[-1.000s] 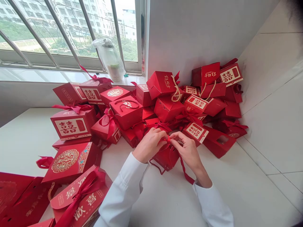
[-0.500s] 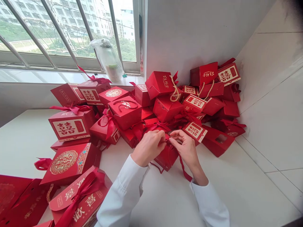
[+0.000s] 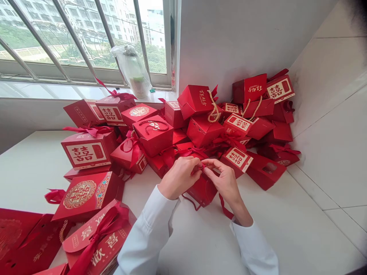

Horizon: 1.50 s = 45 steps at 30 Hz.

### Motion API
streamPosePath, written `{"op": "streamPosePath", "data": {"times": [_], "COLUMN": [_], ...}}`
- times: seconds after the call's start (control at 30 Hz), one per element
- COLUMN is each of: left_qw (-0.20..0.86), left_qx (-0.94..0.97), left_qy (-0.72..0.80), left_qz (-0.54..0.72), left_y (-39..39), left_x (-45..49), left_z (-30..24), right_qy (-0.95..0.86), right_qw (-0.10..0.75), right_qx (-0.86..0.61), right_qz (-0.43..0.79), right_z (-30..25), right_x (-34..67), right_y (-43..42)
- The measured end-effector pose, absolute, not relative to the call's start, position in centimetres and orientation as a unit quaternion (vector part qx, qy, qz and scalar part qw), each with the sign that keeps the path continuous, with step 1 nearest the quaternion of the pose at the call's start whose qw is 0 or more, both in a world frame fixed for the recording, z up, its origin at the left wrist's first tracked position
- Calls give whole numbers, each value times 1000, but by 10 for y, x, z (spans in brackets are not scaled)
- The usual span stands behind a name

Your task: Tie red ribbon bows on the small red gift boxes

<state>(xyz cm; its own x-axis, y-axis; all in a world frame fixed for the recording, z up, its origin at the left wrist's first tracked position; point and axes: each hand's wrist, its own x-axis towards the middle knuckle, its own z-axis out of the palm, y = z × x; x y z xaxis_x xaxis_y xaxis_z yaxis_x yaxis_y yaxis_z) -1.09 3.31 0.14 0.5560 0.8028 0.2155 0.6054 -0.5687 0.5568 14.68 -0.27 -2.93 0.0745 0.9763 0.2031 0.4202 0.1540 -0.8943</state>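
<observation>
A small red gift box point(image 3: 204, 191) stands on the white table point(image 3: 286, 229) in front of me. My left hand point(image 3: 179, 177) and my right hand point(image 3: 225, 181) meet above its top, both pinching the red ribbon point(image 3: 225, 206) tied to it. The ribbon's loose ends trail down to the table under my right wrist and at the box's left. Both arms wear white sleeves. The knot itself is hidden between my fingertips.
A heap of several red gift boxes point(image 3: 200, 130) with gold and white labels fills the corner behind. Larger red boxes point(image 3: 86, 193) lie at the left front. A bagged cup point(image 3: 133, 70) stands on the window sill. White walls close the back and right.
My fingertips have drawn closer together on the ribbon above the box. The ribbon tail under my right wrist has shifted slightly. The box has stayed in place.
</observation>
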Motion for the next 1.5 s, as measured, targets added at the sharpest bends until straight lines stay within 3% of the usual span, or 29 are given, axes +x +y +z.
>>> {"op": "streamPosePath", "data": {"times": [0.43,0.6,1.0,1.23,1.5], "left_qw": [254,294,268,181,111], "left_qx": [857,828,816,829,800], "left_qy": [381,409,447,499,590], "left_qz": [234,247,250,174,4], "left_y": [34,33,38,35,22], "left_x": [-12,-13,-12,-18,-19], "left_z": [7,9,0,5,22], "right_qy": [-552,-578,-591,-693,-720], "right_qw": [441,439,433,399,392], "right_qx": [-605,-600,-542,-548,-540], "right_qz": [366,338,411,245,188], "right_z": [-32,-30,-28,-21,-24], "right_x": [152,152,154,163,154], "right_y": [7,6,3,-7,-11]}}
